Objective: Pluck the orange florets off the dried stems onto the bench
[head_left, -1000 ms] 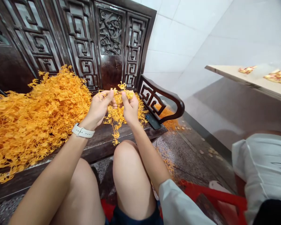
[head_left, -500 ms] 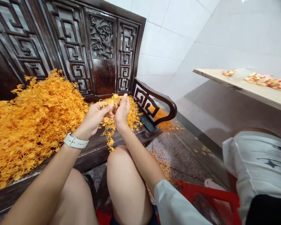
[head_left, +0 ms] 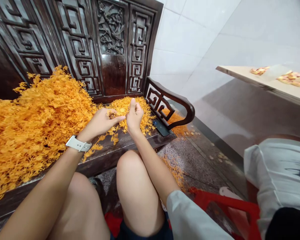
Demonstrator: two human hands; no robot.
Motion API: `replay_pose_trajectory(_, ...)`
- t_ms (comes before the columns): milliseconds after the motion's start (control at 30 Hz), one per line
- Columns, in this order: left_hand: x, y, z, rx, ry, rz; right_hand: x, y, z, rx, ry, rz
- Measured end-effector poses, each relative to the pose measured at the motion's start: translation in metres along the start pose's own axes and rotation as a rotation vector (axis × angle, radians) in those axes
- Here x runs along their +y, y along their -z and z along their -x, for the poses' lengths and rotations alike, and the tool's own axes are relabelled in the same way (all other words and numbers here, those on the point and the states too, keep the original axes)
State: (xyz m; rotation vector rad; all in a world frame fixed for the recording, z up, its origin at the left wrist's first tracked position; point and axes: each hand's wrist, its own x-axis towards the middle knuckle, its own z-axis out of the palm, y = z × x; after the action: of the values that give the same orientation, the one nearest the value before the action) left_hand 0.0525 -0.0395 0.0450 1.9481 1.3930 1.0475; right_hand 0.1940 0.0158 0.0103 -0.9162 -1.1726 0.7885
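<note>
My left hand (head_left: 102,120), with a pale watch (head_left: 78,143) on its wrist, holds an orange plastic sprig (head_left: 96,146) that hangs down below the palm. Its thumb reaches toward my right hand (head_left: 135,117). The fingers of that right hand are curled closed, and what they may pinch is hidden. Behind both hands a small orange pile (head_left: 146,116) lies on the dark wooden bench (head_left: 100,159). A much larger heap of orange sprigs (head_left: 47,123) fills the bench at the left.
A phone (head_left: 161,127) lies beside the bench armrest (head_left: 190,111). Orange bits (head_left: 175,170) are scattered on the floor. At the right are a board (head_left: 265,79) with red and yellow pieces, a red stool (head_left: 230,203) and a person in white clothing (head_left: 285,170).
My hands have moved slightly apart. The hanging sprig has swung left, beneath my left hand, and my right fingers have curled closed. The view has shifted slightly.
</note>
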Motion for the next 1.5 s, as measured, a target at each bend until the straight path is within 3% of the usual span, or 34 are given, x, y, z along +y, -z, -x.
replay_pose_trajectory(100,0.0,0.008,0.002,-0.055,0.027,-0.031,0.004,-0.002,0.002,0.068,-0.029,-0.05)
replay_pose_trajectory(300,0.006,0.017,0.003,0.034,0.033,-0.034,0.012,0.005,-0.003,-0.051,0.04,0.045)
replay_pose_trajectory(467,0.007,0.011,-0.001,0.109,0.016,-0.102,0.033,0.008,-0.016,-0.124,0.015,0.149)
replay_pose_trajectory(700,-0.004,-0.004,-0.012,0.205,0.043,-0.206,0.058,-0.025,-0.039,-0.092,-0.032,0.319)
replay_pose_trajectory(800,-0.003,-0.005,-0.015,0.235,0.048,-0.151,0.065,-0.033,-0.058,-0.061,-0.1,0.396)
replay_pose_trajectory(1000,0.004,0.006,-0.006,0.249,-0.002,0.083,0.075,0.004,-0.103,0.011,-0.19,0.539)
replay_pose_trajectory(1100,-0.006,0.007,-0.005,0.236,0.009,0.122,0.075,0.014,-0.118,-0.037,-0.168,0.587)
replay_pose_trajectory(1267,-0.026,0.001,-0.012,0.306,0.089,0.221,0.066,0.002,-0.134,-0.11,-0.2,0.602)
replay_pose_trajectory(1333,-0.03,0.0,-0.019,0.31,0.114,0.252,0.056,-0.005,-0.13,-0.223,-0.177,0.502)
replay_pose_trajectory(1433,-0.031,0.001,-0.034,0.277,0.188,0.295,0.036,-0.015,-0.11,-0.511,-0.059,0.257)
replay_pose_trajectory(1500,-0.03,0.0,-0.043,0.271,0.223,0.332,0.023,-0.02,-0.091,-0.568,0.006,0.187)
